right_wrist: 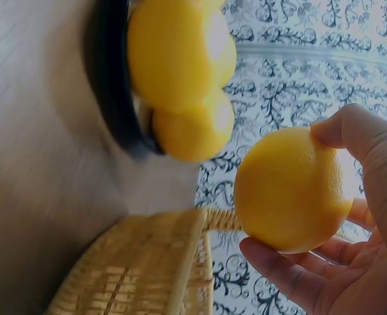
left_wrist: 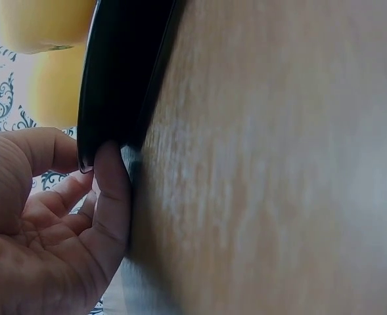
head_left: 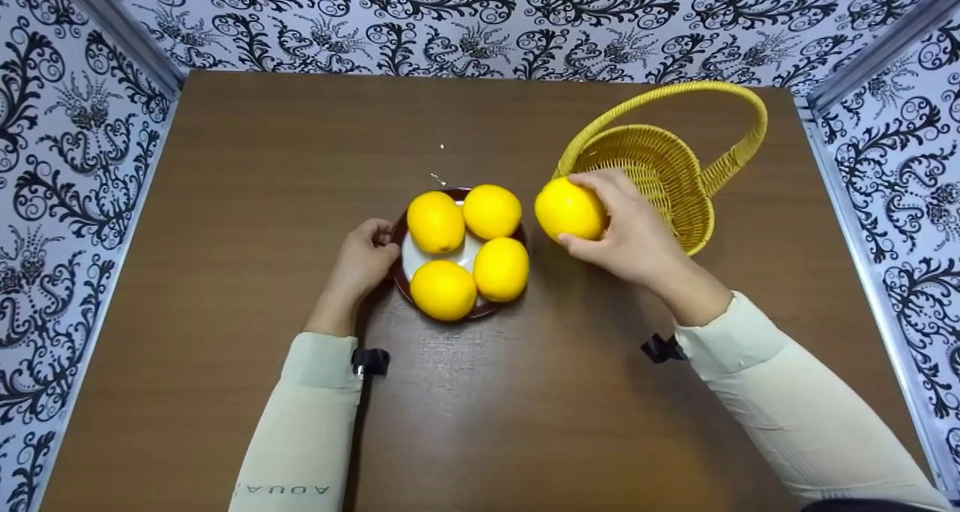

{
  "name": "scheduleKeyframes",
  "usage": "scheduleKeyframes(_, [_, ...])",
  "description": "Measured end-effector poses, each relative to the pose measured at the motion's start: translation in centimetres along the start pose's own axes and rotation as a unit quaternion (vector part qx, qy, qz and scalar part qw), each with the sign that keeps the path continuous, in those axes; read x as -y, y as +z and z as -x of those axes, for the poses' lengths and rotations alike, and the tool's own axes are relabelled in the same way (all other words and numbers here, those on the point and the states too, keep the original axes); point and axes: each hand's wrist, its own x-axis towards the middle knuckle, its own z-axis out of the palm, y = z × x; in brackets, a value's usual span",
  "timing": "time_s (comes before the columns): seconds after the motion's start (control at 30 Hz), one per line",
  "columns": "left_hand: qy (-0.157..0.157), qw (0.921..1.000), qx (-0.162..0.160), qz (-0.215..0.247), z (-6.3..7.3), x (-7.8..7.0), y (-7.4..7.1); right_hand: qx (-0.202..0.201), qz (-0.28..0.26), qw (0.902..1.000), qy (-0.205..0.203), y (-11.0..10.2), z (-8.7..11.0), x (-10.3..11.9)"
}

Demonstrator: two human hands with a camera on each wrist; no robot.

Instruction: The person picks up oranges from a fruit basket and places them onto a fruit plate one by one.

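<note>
Head view: right hand (head_left: 637, 238) curled round a lemon (head_left: 568, 209), held just off the table (head_left: 225, 272), between the plate (head_left: 397, 272) and the wicker basket (head_left: 660, 175).
Right wrist view: same lemon (right_wrist: 288, 190) pinched between thumb on top and fingers (right_wrist: 292, 272) beneath; basket rim (right_wrist: 180, 256) just below.
Handling: probably firm, fairly light, smooth and rounded, liable to roll; best taken across the wide middle, thumb opposite fingers, as here.
Right arm pose: forearm angled in from the lower right, wrist bent toward the plate, palm facing left.
Left hand (head_left: 364, 261): fingers curled round the plate's left rim.
Left wrist view: thumb (left_wrist: 111, 197) pressed against the dark plate edge (left_wrist: 114, 85).
Plate contents: four lemons (head_left: 465, 250), touching one another.
Basket: tilted on its side, mouth toward the hand, nothing visible inside.
</note>
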Motion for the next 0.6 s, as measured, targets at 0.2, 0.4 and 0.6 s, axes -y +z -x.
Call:
scheduleKeyframes(0.2, [0.004,1.0,-0.003,0.002,0.1,0.0,0.0,0.008,-0.02,0.9994,-0.026,1.2,-0.3,1.3])
scheduleKeyframes(0.4, [-0.001,1.0,-0.002,0.004,0.2,0.0,0.0,0.016,-0.034,0.9985,-0.041,2.5,-0.5,2.8])
scheduleKeyframes(0.6, [0.001,1.0,-0.006,0.005,0.2,-0.1,0.0,0.026,-0.029,0.9976,-0.058,3.8,-1.1,4.2])
